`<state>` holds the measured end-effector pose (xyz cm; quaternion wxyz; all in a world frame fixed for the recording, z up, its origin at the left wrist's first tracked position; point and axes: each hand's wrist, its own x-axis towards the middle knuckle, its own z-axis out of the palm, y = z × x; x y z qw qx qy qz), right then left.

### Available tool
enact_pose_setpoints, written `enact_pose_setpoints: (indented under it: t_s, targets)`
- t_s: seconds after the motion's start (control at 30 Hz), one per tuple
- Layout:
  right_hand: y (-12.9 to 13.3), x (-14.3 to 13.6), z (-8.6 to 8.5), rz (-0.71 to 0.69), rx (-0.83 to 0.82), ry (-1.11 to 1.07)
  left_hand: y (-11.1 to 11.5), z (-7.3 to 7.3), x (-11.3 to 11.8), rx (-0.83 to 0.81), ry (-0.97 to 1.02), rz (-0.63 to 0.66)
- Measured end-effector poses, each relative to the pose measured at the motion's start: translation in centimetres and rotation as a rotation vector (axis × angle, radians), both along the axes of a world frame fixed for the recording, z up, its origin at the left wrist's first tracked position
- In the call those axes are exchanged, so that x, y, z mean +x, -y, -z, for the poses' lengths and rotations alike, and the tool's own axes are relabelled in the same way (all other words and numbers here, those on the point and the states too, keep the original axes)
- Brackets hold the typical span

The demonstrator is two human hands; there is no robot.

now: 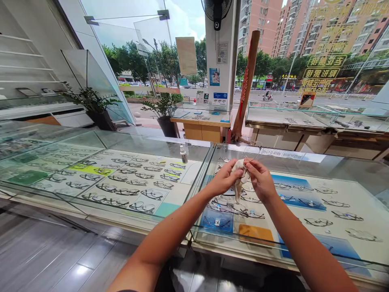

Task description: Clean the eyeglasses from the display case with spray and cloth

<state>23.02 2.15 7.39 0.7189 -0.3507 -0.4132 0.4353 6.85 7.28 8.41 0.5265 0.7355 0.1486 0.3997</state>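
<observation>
Both hands meet above the right glass display case (340, 166). My left hand (225, 177) is closed around a crumpled whitish cloth (238, 190), whose end hangs down below the fingers. My right hand (260, 178) pinches a thin-rimmed pair of glasses (249, 159) at the cloth's right side; part of the frame shows above the fingers, and the rest is hidden by cloth and hands. Under the glass, beneath the hands, lie rows of eyeglasses (257, 215). A small white spray bottle (183, 155) stands upright on the left glass case, left of my left hand.
The left case (45, 188) holds many eyeglasses. An orange-brown pad (255, 232) lies inside the right case near its front. Beyond are a potted plant (167, 121), a wooden post (249, 77), a low display table (197, 117) and another glass case (304, 117).
</observation>
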Motion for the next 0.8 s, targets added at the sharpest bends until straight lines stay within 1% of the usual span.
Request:
enact_pose_setpoints:
  t_s: [0.07, 0.2, 0.27, 0.33, 0.47, 0.53, 0.63, 0.7, 0.8]
  targets:
    - [0.1, -0.1, 0.2, 0.000, 0.009, 0.043, 0.3, 0.1, 0.1, -0.040, 0.025, -0.006]
    - [0.2, -0.2, 0.4, -0.018, 0.044, 0.105, 0.8, 0.2, 0.8, -0.185, 0.100, 0.025]
    - [0.2, -0.3, 0.4, -0.027, 0.063, 0.132, 0.8, 0.3, 1.0, -0.208, 0.128, 0.014]
    - [0.2, -0.3, 0.3, -0.013, 0.084, 0.158, 0.7, 0.5, 1.1, -0.196, 0.141, -0.002]
    - [0.3, -0.1, 0.1, 0.048, 0.105, 0.171, 0.1, 0.8, 0.8, -0.137, 0.080, -0.013]
    - [0.4, 0.1, -0.1, 0.057, 0.100, 0.162, -0.1, 0.6, 0.5, -0.069, 0.040, -0.024]
    - [0.3, 0.6, -0.4, 0.094, 0.112, 0.135, -0.4, 0.0, -0.1, 0.031, 0.018, -0.058]
    - [0.2, 1.1, -0.6, 0.140, 0.117, 0.090, -1.0, -0.6, -0.5, 0.049, 0.043, -0.116]
    - [0.0, 1.9, -0.8, 0.179, 0.111, 0.015, -2.6, -1.1, -1.4, 0.016, 0.124, -0.267]
